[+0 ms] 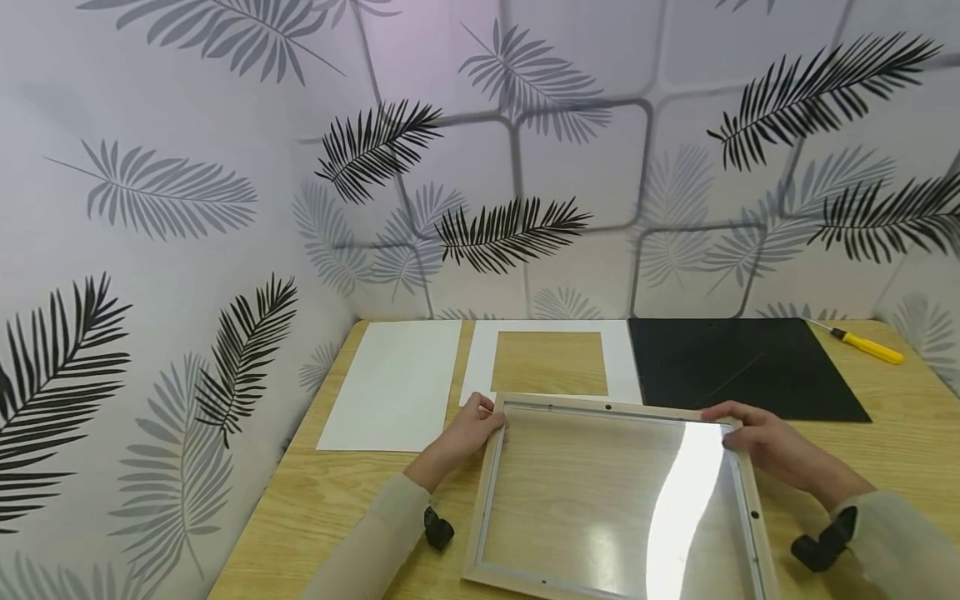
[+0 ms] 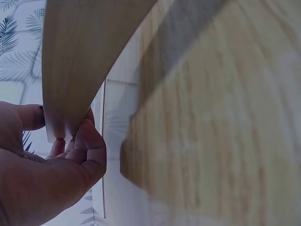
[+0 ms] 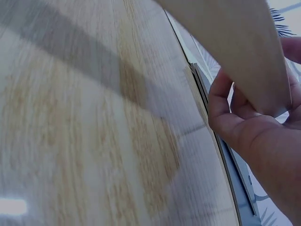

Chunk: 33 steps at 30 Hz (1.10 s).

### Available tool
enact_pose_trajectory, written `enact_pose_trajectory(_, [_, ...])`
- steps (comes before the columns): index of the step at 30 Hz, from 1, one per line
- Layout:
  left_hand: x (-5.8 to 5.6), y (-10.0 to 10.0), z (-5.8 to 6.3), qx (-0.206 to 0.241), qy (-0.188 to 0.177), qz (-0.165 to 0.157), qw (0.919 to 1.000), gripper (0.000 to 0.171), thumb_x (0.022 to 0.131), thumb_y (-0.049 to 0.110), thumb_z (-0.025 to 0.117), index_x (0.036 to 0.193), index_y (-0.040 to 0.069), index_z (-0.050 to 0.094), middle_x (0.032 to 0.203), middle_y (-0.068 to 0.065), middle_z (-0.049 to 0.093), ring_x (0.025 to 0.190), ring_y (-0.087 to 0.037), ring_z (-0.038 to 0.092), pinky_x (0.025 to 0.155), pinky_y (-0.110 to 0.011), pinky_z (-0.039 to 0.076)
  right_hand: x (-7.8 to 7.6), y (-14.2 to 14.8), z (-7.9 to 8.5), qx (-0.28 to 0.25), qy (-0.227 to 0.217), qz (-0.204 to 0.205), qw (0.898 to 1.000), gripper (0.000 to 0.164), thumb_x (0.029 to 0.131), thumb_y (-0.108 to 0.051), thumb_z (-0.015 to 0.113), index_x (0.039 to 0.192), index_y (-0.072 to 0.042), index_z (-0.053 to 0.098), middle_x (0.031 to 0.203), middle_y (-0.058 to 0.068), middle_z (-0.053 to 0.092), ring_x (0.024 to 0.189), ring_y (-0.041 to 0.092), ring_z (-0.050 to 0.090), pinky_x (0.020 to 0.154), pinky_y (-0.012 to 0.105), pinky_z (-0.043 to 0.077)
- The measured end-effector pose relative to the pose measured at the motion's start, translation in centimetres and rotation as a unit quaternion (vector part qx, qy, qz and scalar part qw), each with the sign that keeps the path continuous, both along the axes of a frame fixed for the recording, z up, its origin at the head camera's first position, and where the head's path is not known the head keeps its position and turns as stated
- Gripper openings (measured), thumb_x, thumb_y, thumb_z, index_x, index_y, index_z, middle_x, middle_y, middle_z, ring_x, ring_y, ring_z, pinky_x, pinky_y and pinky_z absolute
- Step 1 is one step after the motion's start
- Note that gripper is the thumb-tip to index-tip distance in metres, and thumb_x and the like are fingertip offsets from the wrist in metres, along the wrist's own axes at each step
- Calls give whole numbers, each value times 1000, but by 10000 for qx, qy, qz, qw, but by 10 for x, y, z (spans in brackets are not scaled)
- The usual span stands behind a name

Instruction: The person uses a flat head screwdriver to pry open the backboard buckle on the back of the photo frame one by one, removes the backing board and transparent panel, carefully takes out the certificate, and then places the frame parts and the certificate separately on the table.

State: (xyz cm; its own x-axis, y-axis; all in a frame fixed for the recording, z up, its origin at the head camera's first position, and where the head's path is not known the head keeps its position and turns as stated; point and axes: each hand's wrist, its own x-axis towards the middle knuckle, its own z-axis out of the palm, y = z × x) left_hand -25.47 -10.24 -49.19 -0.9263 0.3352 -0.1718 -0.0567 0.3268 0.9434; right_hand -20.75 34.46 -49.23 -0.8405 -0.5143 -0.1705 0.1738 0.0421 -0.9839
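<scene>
A pale wooden picture frame (image 1: 570, 402) with a clear, shiny pane (image 1: 577, 500) is held between both hands in the head view. My left hand (image 1: 467, 435) grips its far left corner, thumb on the top face and fingers curled beneath. At the far right corner, my right hand (image 1: 776, 450) holds the frame in the same way. Both wrist views show the wooden rail (image 2: 77, 70) pinched between thumb and fingers, with the tabletop (image 3: 70, 117) below it. Small dark dots and a grey inner lip run along the frame's rails.
Behind the frame lie a white sheet (image 1: 393, 387), a white mat (image 1: 481, 358) with a rectangular window cut out, and a black panel (image 1: 742, 367). A yellow-handled screwdriver (image 1: 870, 345) lies at the far right. Leaf-patterned walls (image 1: 420, 75) border the wooden table (image 1: 315, 508).
</scene>
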Motion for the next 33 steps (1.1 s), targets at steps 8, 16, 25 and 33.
enact_pose_trajectory(8, [11,3,21,-17,104,-76,9999,19,98,9,44,105,-5,35,94,-28,61,74,-23,59,68,-30,45,-2,3,-2,-860,-61,565,9947,50,90,9,32,128,-10,59,125,-11,58,112,7,53,91,25,43])
enact_pose_trajectory(16, [-2,0,-2,-13,115,-18,9999,20,98,15,48,105,0,36,91,-19,62,76,-23,62,69,-30,47,-2,6,-5,-1202,-191,950,9880,52,91,12,33,132,-11,56,129,-9,56,116,9,53,94,27,43])
enact_pose_trajectory(25, [-2,-1,1,1,60,19,10000,20,98,14,48,104,0,36,92,-17,61,76,-20,63,65,-28,49,-2,9,-8,-1125,-182,997,9885,45,96,8,34,128,-14,57,128,-14,51,115,3,49,93,24,42])
enact_pose_trajectory(33, [-2,-1,-3,-383,36,200,9991,23,96,16,51,107,0,38,96,-20,62,74,-19,59,63,-28,46,-3,9,-8,-964,-253,832,9915,35,99,2,31,116,-7,60,120,-7,57,109,5,52,91,22,42])
